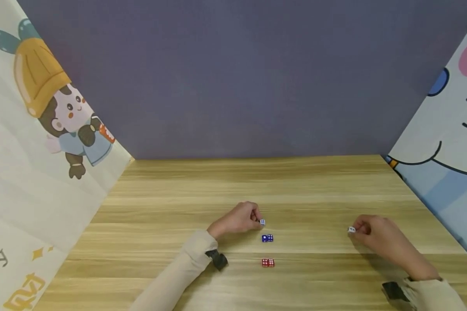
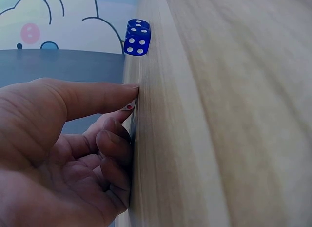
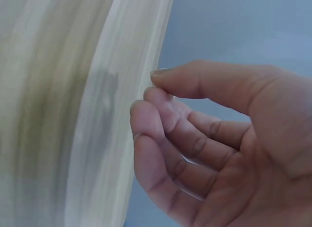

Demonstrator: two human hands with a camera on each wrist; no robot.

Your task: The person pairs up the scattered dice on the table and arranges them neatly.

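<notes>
Each hand is pinching one small white die — left hand (image 1: pixel 237 220) on its small white die (image 1: pixel 262 222) beside the blue plastic dice (image 1: pixel 267 238), right hand (image 1: pixel 377 237) on another small white die (image 1: pixel 351 230) nearer the wooden tabletop's (image 1: pixel 171 203) right edge.

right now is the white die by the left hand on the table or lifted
On the table: the left hand pinches the white die against the table.
</notes>
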